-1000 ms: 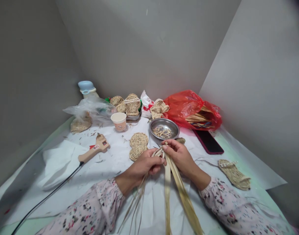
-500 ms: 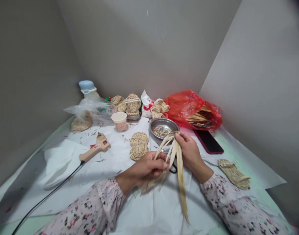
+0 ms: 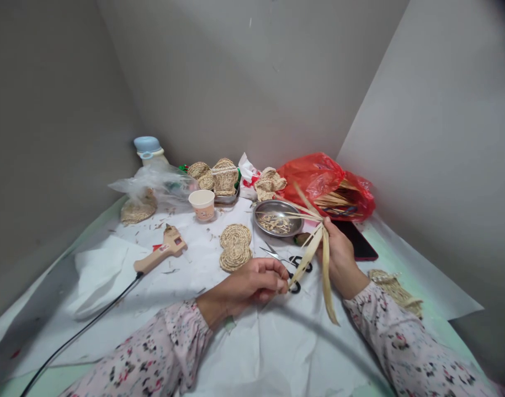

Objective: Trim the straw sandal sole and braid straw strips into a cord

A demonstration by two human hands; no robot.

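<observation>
My right hand (image 3: 340, 253) is closed on a bundle of pale straw strips (image 3: 327, 275), which fan out to the left, upward and down. One broader strip runs from it to my left hand (image 3: 256, 281), whose fingers are pinched at that strip's lower end. Beneath the strips lie black-handled scissors (image 3: 274, 252), their handles partly covered. A figure-eight coiled straw sole (image 3: 235, 246) rests on the white paper just beyond my left hand. Behind the strips stands a steel bowl (image 3: 257, 225) with straw scraps in it.
A glue gun (image 3: 163, 251) with its cord lies left, near a paper cup (image 3: 202, 205). At the back are woven pieces (image 3: 225, 176), a red plastic bag (image 3: 310, 176) of straw and a clear bag (image 3: 165, 179). A phone (image 3: 357, 242) and woven slipper (image 3: 395, 289) lie right.
My right hand has moved right with the straw bundle, and the strips have spread apart. My left hand has barely moved and now pinches one strip's end. More of the scissors shows.
</observation>
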